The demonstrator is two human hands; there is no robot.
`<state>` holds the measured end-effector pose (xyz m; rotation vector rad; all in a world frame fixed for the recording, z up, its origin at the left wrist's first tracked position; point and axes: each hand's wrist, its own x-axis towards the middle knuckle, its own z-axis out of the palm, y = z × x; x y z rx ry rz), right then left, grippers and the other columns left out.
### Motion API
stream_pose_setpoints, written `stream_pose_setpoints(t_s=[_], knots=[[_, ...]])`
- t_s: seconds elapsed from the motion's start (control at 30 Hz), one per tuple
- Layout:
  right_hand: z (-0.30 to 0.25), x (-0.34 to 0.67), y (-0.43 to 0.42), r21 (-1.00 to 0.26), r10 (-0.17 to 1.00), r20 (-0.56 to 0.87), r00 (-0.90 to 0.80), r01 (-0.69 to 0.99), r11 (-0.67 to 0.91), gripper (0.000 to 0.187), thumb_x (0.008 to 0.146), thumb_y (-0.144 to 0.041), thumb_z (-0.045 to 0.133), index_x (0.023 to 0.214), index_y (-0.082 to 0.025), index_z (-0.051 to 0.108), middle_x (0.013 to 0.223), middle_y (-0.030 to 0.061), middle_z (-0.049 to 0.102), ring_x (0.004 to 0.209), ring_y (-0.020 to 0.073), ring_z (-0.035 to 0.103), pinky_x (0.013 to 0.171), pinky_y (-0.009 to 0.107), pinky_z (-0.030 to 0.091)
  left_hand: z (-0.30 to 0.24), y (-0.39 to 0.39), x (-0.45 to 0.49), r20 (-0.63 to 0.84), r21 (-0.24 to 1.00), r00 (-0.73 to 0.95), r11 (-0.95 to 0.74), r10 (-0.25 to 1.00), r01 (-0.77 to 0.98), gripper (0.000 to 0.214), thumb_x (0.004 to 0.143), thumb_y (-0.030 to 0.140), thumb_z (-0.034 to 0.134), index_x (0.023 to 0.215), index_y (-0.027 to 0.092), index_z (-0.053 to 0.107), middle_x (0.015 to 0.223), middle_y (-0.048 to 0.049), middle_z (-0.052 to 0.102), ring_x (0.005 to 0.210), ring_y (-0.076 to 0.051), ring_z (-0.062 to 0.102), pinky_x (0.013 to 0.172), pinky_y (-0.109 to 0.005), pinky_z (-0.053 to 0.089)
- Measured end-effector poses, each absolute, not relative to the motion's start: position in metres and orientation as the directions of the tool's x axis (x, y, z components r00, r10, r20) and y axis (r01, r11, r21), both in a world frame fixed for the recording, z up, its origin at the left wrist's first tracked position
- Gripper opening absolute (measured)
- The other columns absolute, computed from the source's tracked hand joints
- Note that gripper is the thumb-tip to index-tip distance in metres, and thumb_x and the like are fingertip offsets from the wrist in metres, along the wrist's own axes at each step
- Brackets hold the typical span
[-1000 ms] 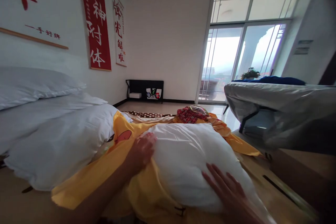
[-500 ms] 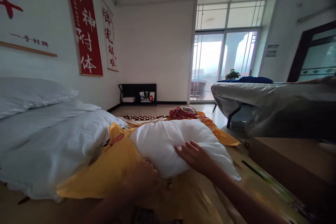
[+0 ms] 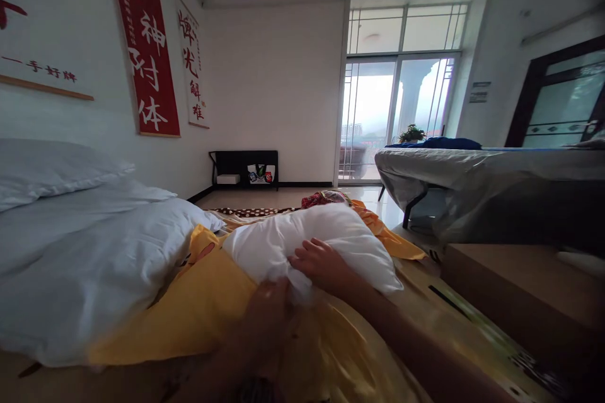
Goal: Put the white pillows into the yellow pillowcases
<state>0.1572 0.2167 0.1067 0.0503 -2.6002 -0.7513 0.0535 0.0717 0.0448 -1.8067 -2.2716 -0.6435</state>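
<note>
A plump white pillow point(image 3: 350, 236) lies in front of me, its left end bordered by yellow printed cloth point(image 3: 198, 302) that looks like a pillowcase. My right hand point(image 3: 319, 261) is closed on the near side of the pillow, with fingers curled into the white fabric, which bunches up below them. My left hand point(image 3: 271, 302) is smeared by motion at the pillow's near edge, where the yellow cloth meets it. Its fingers cannot be made out. More yellow cloth spreads under both forearms.
Large white pillows point(image 3: 113, 252) are stacked at the left. A cardboard box point(image 3: 515, 277) stands at the right, near a plastic-covered table point(image 3: 425, 167). Red plaid cloth point(image 3: 321, 199) lies behind the pillow, and a low black shelf point(image 3: 243, 160) stands by the far wall.
My right hand has moved left and closed on the pillow, bunching its near side. My left hand has risen slightly. The pillow's near right corner has drawn in toward the left.
</note>
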Motion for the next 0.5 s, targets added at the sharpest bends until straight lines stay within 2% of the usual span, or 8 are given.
stream_pose_setpoints(t_s=[0.07,0.13,0.23,0.3,0.33,0.4,0.47,0.5], knots=[[0.098,0.162,0.224,0.468,-0.105,0.399,-0.911,0.103,0.878,0.015,0.090,-0.019,0.057,0.103,-0.023,0.065,0.090,0.0011,0.064,0.090,0.0194,0.055,0.079,0.034,0.041,0.042,0.077,0.051,0.414,0.175,-0.233,0.174,0.880,0.969,0.063,0.079,0.044,0.064,0.129,0.009,0.049,0.118,-0.0201,0.062,0.106,-0.030,0.060,0.092,-0.043,0.046],[0.086,0.169,0.227,0.447,-0.102,0.435,-0.894,0.117,0.887,0.019,0.090,-0.019,0.056,0.107,-0.023,0.065,0.091,0.0021,0.065,0.090,0.0194,0.055,0.080,0.034,0.041,0.045,0.086,0.053,0.351,0.080,-0.232,0.217,0.907,0.973,0.068,0.082,0.046,0.061,0.133,0.004,0.046,0.117,-0.0252,0.061,0.106,-0.035,0.061,0.095,-0.049,0.043],[0.059,0.193,0.219,0.444,-0.121,0.602,-0.789,0.205,0.872,0.031,0.091,-0.014,0.051,0.120,-0.020,0.060,0.102,0.0067,0.065,0.095,0.0208,0.055,0.086,0.036,0.040,0.056,0.102,0.052,0.258,0.040,-0.298,0.298,0.919,0.954,0.040,0.090,0.031,0.048,0.124,0.010,0.056,0.097,-0.0207,0.069,0.089,-0.032,0.067,0.081,-0.045,0.048],[0.031,0.217,0.213,0.446,-0.161,0.721,-0.674,0.274,0.852,0.042,0.090,-0.009,0.044,0.129,-0.019,0.054,0.114,0.0096,0.063,0.106,0.0225,0.053,0.095,0.040,0.036,0.065,0.109,0.047,0.251,0.067,-0.313,0.306,0.916,0.950,0.029,0.089,0.028,0.049,0.111,0.016,0.063,0.089,-0.0160,0.071,0.082,-0.030,0.069,0.072,-0.040,0.049],[0.015,0.230,0.213,0.459,-0.202,0.750,-0.630,0.276,0.845,0.045,0.088,-0.006,0.041,0.129,-0.020,0.053,0.115,0.0094,0.063,0.108,0.0223,0.053,0.098,0.041,0.034,0.069,0.111,0.043,0.256,0.085,-0.326,0.315,0.910,0.945,0.027,0.087,0.031,0.051,0.106,0.017,0.065,0.087,-0.0147,0.071,0.081,-0.030,0.069,0.070,-0.038,0.049],[-0.019,0.250,0.219,0.435,-0.230,0.753,-0.616,0.205,0.877,0.040,0.084,-0.005,0.039,0.113,-0.021,0.061,0.100,0.0074,0.066,0.096,0.0201,0.058,0.094,0.040,0.039,0.076,0.114,0.037,0.271,0.122,-0.360,0.339,0.893,0.933,0.027,0.083,0.038,0.056,0.098,0.019,0.066,0.085,-0.0132,0.072,0.082,-0.030,0.069,0.068,-0.035,0.048],[-0.048,0.258,0.234,0.248,0.031,0.754,-0.656,0.328,0.912,0.030,0.085,-0.012,0.040,0.102,-0.020,0.064,0.093,0.0089,0.067,0.085,0.0203,0.060,0.080,0.036,0.048,0.082,0.115,0.033,0.285,0.162,-0.396,0.364,0.873,0.917,0.027,0.083,0.038,0.054,0.100,0.021,0.066,0.089,-0.0110,0.072,0.086,-0.028,0.069,0.068,-0.032,0.046],[-0.059,0.256,0.242,0.144,0.172,0.739,-0.652,0.402,0.904,0.029,0.086,-0.017,0.041,0.105,-0.018,0.064,0.096,0.0109,0.067,0.085,0.0217,0.062,0.075,0.035,0.050,0.085,0.116,0.032,0.291,0.179,-0.416,0.378,0.862,0.908,0.027,0.084,0.037,0.051,0.102,0.022,0.066,0.091,-0.0103,0.072,0.087,-0.027,0.069,0.068,-0.031,0.045]])
